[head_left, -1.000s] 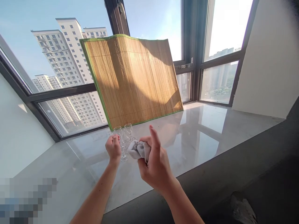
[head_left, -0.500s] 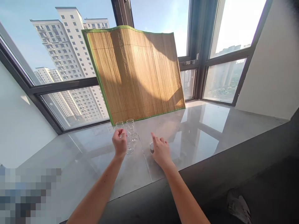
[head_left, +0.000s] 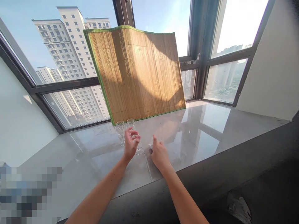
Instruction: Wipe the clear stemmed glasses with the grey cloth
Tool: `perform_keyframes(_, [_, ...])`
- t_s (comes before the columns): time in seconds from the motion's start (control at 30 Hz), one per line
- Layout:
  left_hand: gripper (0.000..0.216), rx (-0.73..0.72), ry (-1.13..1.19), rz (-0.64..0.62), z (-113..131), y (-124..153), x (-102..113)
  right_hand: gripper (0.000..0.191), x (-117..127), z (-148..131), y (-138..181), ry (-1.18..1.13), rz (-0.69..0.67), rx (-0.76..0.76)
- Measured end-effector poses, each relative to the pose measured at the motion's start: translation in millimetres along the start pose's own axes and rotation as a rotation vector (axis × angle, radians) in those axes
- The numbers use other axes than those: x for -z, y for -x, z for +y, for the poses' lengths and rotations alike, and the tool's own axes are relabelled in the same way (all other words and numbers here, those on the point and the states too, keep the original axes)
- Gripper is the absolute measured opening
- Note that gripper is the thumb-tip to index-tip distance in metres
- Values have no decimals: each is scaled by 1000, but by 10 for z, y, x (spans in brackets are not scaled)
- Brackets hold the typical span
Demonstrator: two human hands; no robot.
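Observation:
My left hand curls its fingers around a clear stemmed glass, whose round foot shows below the palm; most of its bowl is hidden. Just behind stand two more clear stemmed glasses, one at the left and one at the right, partly covered by my fingers. To the right, my right hand has its index finger stretched forward, the other fingers bent over a small white thing, perhaps a cloth or tissue. Its exact kind is hidden.
A bamboo mat with green edging leans against the window behind the glasses. The glossy grey tiled sill ends in a front edge near my forearms. Dark window frames surround it. A shoe shows at the lower right.
My left hand has moved right with the stemmed glass, uncovering the left rear glass. My right hand stays nearly in place, the white thing still under its fingers.

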State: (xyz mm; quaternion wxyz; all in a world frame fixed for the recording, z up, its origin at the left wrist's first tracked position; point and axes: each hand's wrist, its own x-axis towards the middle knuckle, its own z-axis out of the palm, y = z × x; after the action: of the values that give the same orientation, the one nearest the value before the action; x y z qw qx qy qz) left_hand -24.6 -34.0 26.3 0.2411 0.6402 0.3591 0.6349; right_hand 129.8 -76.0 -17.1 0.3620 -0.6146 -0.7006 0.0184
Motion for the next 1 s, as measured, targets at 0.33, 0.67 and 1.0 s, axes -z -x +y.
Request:
perform_keyframes(0.33, [67, 253, 19, -451, -206, 101, -39, 77, 247, -35, -140, -471, 178, 82])
perform_keyframes(0.67, [48, -43, -544, -393, -224, 71, 23, 68, 397, -259, -285, -389, 198, 228])
perform_keyframes(1.0, [52, -188, -732, -428, -197, -40, 175, 54, 357, 253, -653, -446, 219, 72])
